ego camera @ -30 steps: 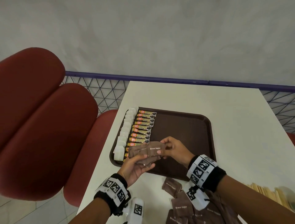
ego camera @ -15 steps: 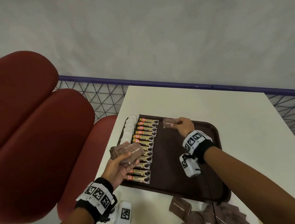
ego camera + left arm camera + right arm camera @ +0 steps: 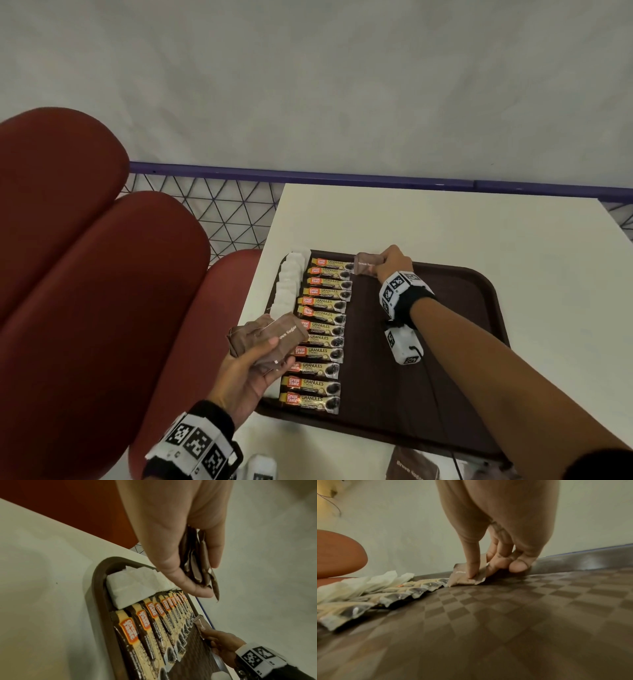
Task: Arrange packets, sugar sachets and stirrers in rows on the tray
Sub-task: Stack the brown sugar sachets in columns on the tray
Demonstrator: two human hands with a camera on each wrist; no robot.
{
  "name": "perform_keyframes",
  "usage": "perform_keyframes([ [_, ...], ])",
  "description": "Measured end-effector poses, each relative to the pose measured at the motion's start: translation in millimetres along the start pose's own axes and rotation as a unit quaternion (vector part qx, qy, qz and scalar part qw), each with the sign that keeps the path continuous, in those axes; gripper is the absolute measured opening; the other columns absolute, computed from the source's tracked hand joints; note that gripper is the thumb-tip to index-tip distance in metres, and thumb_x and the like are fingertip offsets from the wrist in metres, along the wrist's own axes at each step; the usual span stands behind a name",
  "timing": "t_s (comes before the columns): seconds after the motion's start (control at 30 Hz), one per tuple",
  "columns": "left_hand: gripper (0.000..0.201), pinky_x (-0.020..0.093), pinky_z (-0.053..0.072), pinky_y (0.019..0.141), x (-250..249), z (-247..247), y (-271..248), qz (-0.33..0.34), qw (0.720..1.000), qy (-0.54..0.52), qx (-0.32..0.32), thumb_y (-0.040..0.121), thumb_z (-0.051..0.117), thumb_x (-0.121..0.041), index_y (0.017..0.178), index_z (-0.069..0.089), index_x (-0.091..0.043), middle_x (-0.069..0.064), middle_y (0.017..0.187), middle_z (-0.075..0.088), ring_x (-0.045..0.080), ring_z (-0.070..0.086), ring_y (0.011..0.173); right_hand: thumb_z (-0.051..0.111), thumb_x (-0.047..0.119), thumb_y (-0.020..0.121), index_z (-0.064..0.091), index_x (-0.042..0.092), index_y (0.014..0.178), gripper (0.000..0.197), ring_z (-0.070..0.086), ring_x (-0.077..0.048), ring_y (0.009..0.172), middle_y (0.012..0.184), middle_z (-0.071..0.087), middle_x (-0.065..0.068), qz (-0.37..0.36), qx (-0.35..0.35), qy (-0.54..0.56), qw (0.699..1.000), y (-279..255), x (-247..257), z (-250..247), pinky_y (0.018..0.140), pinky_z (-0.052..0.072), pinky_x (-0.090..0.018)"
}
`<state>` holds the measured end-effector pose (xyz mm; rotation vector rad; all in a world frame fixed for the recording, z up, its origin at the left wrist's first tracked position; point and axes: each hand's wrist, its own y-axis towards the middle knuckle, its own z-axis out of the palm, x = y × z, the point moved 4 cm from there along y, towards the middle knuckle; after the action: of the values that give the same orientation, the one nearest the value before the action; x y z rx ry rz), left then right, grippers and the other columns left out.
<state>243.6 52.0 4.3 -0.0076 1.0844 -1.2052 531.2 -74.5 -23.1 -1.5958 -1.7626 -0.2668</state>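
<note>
Right hand (image 3: 392,262) is pinching one sachet (image 3: 366,268) at tray (image 3: 479,308) top centre; left hand (image 3: 246,373) is gripping a sachet stack (image 3: 270,337), lower left.

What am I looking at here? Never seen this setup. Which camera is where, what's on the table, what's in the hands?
No robot: a person works bare-handed, wearing one camera on the head and one on each wrist; the checkered bands are wrist markers.

The head view looks down on a white table holding a brown tray. On the tray lie a row of white sachets and, beside it, a row of coffee granule packets.

The left wrist view shows the left hand gripping a stack of brown sugar sachets above the tray's edge.

The right wrist view sits low over the tray: the right hand pinches one brown sugar sachet at the tray's far end, beside the packet row.
</note>
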Motion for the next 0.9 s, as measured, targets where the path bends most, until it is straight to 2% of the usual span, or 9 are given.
perform_keyframes([
  [0.2, 0.044, 0.037, 0.060, 0.068, -0.3, 5.1, -1.1, -0.004, 1.000, 0.007, 0.007, 0.071, 0.061, -0.002, 0.114, 0.058, -0.013, 0.016, 0.111, 0.067, 0.029, 0.065, 0.096, 0.062, 0.019, 0.084, 0.043, 0.007, 0.110, 0.034, 0.057, -0.038, 0.096, 0.110, 0.053, -0.022, -0.010, -0.021, -0.052, 0.998, -2.6, 1.9, 2.0, 0.082, 0.053, -0.040],
  [0.3, 0.047, 0.037, 0.060, 0.071, 0.2, 11.0, -1.7, -0.002, 1.000, 0.008, 0.015, 0.071, 0.060, -0.001, 0.116, 0.057, -0.014, 0.017, 0.116, 0.064, 0.031, 0.063, 0.099, 0.064, 0.022, 0.084, 0.039, 0.006, 0.116, 0.043, 0.055, -0.038, 0.101, 0.112, 0.053, -0.022, -0.015, -0.021, -0.060, 0.998, -7.4, 1.4, -1.9, 0.084, 0.051, -0.043],
  [0.4, 0.045, 0.035, 0.060, 0.069, -0.7, 16.4, -2.7, 0.006, 1.000, 0.007, 0.021, 0.072, 0.060, 0.001, 0.115, 0.057, -0.013, 0.017, 0.115, 0.063, 0.030, 0.063, 0.098, 0.066, 0.025, 0.083, 0.039, 0.005, 0.121, 0.051, 0.043, -0.035, 0.116, 0.121, 0.048, -0.019, -0.037, -0.059, -0.070, 0.995, -14.5, 0.2, -11.8, 0.093, 0.043, -0.042],
  [0.47, 0.041, 0.033, 0.060, 0.067, -0.2, 19.6, -2.0, 0.008, 1.000, 0.007, 0.020, 0.076, 0.058, 0.003, 0.114, 0.057, -0.013, 0.018, 0.114, 0.063, 0.029, 0.064, 0.097, 0.063, 0.027, 0.084, 0.041, 0.006, 0.122, 0.049, 0.037, -0.033, 0.119, 0.125, 0.044, -0.017, -0.066, -0.098, -0.067, 0.991, -23.9, 2.0, -22.1, 0.095, 0.038, -0.039],
  [0.53, 0.040, 0.034, 0.059, 0.069, 1.8, 21.5, -0.8, 0.006, 1.000, 0.007, 0.013, 0.078, 0.058, 0.004, 0.115, 0.057, -0.012, 0.018, 0.115, 0.063, 0.029, 0.063, 0.098, 0.060, 0.025, 0.086, 0.043, 0.007, 0.122, 0.044, 0.035, -0.031, 0.120, 0.126, 0.043, -0.015, -0.102, -0.097, -0.045, 0.989, -36.2, 4.9, -27.5, 0.097, 0.035, -0.037],
  [0.67, 0.035, 0.032, 0.058, 0.068, 7.6, 27.8, -2.1, 0.003, 1.000, 0.013, 0.001, 0.080, 0.059, 0.004, 0.111, 0.058, -0.012, 0.018, 0.112, 0.064, 0.028, 0.064, 0.094, 0.062, 0.020, 0.085, 0.055, 0.009, 0.112, 0.031, 0.043, -0.026, 0.113, 0.115, 0.052, -0.011, -0.205, -0.001, 0.016, 0.979, -71.5, 13.3, -24.5, 0.098, 0.036, -0.034],
  [0.73, 0.036, 0.031, 0.058, 0.066, 11.4, 31.2, -3.3, 0.002, 1.000, 0.019, -0.005, 0.081, 0.059, 0.005, 0.112, 0.058, -0.011, 0.017, 0.109, 0.065, 0.027, 0.065, 0.091, 0.064, 0.018, 0.085, 0.059, 0.008, 0.109, 0.026, 0.054, -0.018, 0.096, 0.102, 0.057, -0.007, -0.241, 0.086, 0.066, 0.964, -93.4, 17.9, -21.0, 0.085, 0.044, -0.023],
  [0.8, 0.037, 0.030, 0.059, 0.061, 14.4, 34.6, -4.3, 0.002, 1.000, 0.025, -0.008, 0.081, 0.059, 0.006, 0.114, 0.058, -0.010, 0.016, 0.107, 0.066, 0.024, 0.066, 0.086, 0.062, 0.019, 0.087, 0.058, 0.007, 0.112, 0.028, 0.050, -0.004, 0.076, 0.091, 0.055, 0.002, -0.243, 0.181, 0.081, 0.949, -113.8, 22.7, -17.1, 0.069, 0.040, -0.008],
  [0.9, 0.038, 0.029, 0.058, 0.059, 18.2, 38.8, -5.9, -0.001, 0.999, 0.036, -0.007, 0.079, 0.062, 0.004, 0.114, 0.059, -0.010, 0.014, 0.100, 0.069, 0.021, 0.068, 0.078, 0.063, 0.023, 0.086, 0.056, 0.011, 0.116, 0.033, 0.047, -0.002, 0.072, 0.084, 0.052, 0.008, -0.229, 0.268, 0.096, 0.931, -131.3, 23.7, -9.1, 0.069, 0.039, -0.013],
])
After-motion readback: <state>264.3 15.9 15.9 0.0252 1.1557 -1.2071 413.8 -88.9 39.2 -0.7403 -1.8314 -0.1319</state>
